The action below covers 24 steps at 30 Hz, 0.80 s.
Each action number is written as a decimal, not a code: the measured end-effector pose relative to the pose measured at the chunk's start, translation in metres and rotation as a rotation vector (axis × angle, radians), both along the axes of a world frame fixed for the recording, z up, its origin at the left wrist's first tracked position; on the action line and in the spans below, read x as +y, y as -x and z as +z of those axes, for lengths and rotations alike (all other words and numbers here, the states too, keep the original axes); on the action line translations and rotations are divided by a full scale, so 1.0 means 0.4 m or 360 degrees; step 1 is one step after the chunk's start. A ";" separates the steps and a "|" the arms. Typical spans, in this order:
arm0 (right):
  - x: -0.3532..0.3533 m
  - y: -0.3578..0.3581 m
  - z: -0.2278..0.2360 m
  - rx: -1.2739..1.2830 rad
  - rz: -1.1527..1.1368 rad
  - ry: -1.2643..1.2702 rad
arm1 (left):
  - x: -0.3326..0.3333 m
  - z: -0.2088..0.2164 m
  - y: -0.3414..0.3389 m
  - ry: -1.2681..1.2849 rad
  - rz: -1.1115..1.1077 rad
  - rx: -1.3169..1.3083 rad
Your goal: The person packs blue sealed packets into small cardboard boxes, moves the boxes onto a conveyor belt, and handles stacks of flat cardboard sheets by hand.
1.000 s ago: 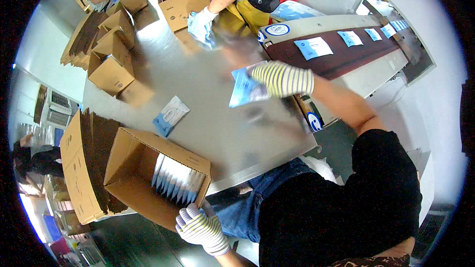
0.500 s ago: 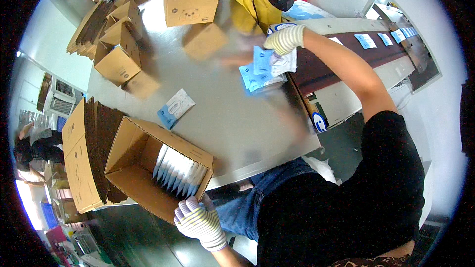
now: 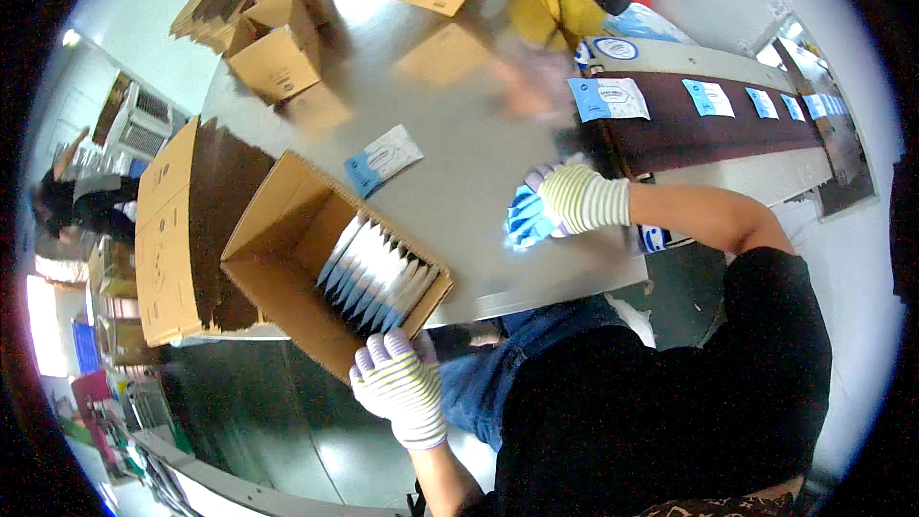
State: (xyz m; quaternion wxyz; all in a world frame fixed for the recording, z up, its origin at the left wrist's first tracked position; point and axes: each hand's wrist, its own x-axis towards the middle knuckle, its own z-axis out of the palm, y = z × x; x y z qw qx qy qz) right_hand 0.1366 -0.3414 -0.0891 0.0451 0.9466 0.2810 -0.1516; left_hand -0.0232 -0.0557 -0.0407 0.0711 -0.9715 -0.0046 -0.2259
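Gloved in striped white and yellow, my left hand point(image 3: 397, 388) has its fingers over the near rim of a tilted, uncovered cardboard box point(image 3: 273, 220), gripping it. Inside the box stands a row of several blue-and-white packets point(image 3: 378, 278), filling its right part. My right hand point(image 3: 579, 199), in a matching glove, is closed around a bunch of blue packets point(image 3: 528, 220) above the table, to the right of the box. How many it holds I cannot make out. One loose packet point(image 3: 383, 160) lies flat on the table beyond the box.
A conveyor belt point(image 3: 670, 139) at the right carries several spaced packets point(image 3: 611, 100). Folded cardboard point(image 3: 168, 239) stands stacked left of the box. More cardboard boxes point(image 3: 278, 62) sit on the table's far left. A person in yellow trousers point(image 3: 550, 5) stands across the table.
My right hand has come from the belt's edge toward me, carrying the bunch of packets. My left hand has stayed on the box rim. The view has shifted.
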 end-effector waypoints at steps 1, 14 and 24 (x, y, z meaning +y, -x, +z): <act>0.009 0.010 -0.002 0.0142 -0.0075 0.0020 | 0.000 0.000 -0.004 -0.0024 -0.0014 -0.0026; 0.543 -0.024 0.462 0.0292 0.0816 -0.0934 | -0.001 -0.004 0.052 -0.0077 -0.0051 0.0057; 0.611 -0.262 0.315 -0.0581 0.0601 -0.1736 | 0.004 -0.009 0.061 0.0013 -0.0069 0.0078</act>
